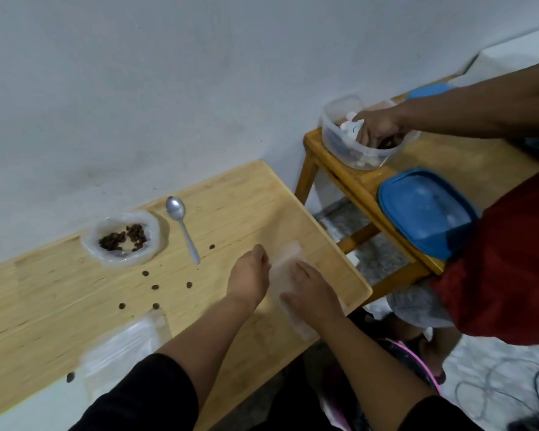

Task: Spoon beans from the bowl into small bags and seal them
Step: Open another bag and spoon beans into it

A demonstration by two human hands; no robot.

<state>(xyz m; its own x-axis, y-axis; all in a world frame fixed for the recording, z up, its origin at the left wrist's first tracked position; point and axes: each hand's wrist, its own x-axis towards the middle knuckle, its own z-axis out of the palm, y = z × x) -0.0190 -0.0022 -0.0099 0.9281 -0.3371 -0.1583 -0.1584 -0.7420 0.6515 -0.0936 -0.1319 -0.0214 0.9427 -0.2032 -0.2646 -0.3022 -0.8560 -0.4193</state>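
- The left hand (249,276) pinches the edge of a small clear plastic bag (288,286) lying flat on the light wooden table (240,209).
- The right hand (311,293) presses flat on that bag.
- A silver metal spoon (182,230) lies beside the plastic-lined bowl of brown beans (123,237).
- Loose beans (155,287) dot the table.
- Another person's hand (375,127) reaches into a clear tub (333,135).

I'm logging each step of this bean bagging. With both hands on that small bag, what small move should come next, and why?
Probably pull the small bag open at its mouth. Both the left hand and the right hand rest on it; it lies flat and looks empty. The spoon lies untouched beside the bowl, which still holds beans. An open bag must come before scooping.
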